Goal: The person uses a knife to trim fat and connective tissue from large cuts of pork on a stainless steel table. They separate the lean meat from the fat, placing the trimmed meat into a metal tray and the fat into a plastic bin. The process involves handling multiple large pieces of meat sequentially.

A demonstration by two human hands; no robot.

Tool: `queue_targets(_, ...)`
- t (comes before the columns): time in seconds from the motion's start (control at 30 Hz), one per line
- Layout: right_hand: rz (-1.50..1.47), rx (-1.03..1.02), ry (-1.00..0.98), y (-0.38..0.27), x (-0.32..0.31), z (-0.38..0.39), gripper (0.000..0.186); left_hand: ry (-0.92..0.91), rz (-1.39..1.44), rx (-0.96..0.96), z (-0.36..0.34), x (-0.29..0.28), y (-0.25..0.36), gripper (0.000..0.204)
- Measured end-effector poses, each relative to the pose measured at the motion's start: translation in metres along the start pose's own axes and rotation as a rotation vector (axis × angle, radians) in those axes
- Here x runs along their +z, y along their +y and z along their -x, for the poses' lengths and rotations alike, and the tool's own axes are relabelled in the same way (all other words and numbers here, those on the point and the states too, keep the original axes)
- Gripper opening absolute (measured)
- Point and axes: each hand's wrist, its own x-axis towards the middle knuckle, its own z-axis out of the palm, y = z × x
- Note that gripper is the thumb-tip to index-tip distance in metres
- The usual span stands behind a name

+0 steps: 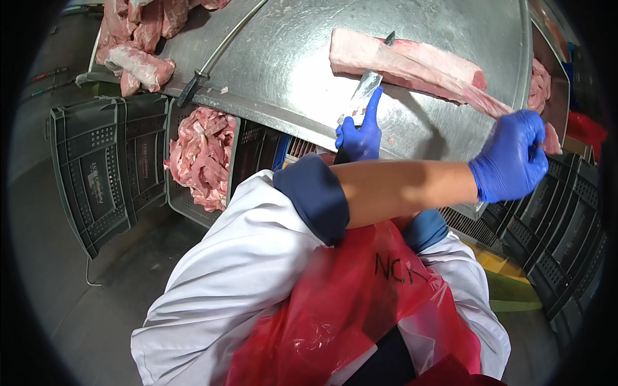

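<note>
A long slab of pale pink meat (412, 61), likely pork, lies across the steel table. My left forearm crosses over to the right, where my gloved left hand (512, 157) is closed on the end of a long strip of fat (470, 93), pulled taut from the slab. Beneath that arm, my gloved right hand (362, 136) grips a knife (365, 92), its index finger stretched along the blade. The blade passes under the strip, and its tip shows on the slab's far side. The arm hides part of the handle.
A sharpening steel (192, 87) with a dark handle lies at the table's left edge. More meat (145, 48) is piled at far left. Below it stands a dark crate (235, 154) of meat pieces. Stacked black crates (547, 225) stand at right, near another container of meat (539, 87).
</note>
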Motion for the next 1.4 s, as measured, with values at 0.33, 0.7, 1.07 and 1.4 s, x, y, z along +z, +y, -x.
queue_targets(0.33,0.020,0.188,-0.111,-0.032,0.013,0.007,0.089,0.055,0.033,0.143,-0.001,0.015,0.020,0.009)
queue_targets(0.7,-0.085,0.276,-0.158,-0.045,0.018,-0.017,0.092,-0.021,0.093,0.180,-0.009,0.035,0.034,0.010)
queue_targets(1.07,-0.364,0.237,-0.251,-0.068,-0.024,-0.061,0.089,-0.119,0.213,0.253,-0.041,0.104,0.036,0.012)
queue_targets(1.4,-0.293,0.052,-0.281,-0.051,-0.047,-0.054,0.086,-0.212,0.156,0.260,-0.062,0.187,-0.009,0.012)
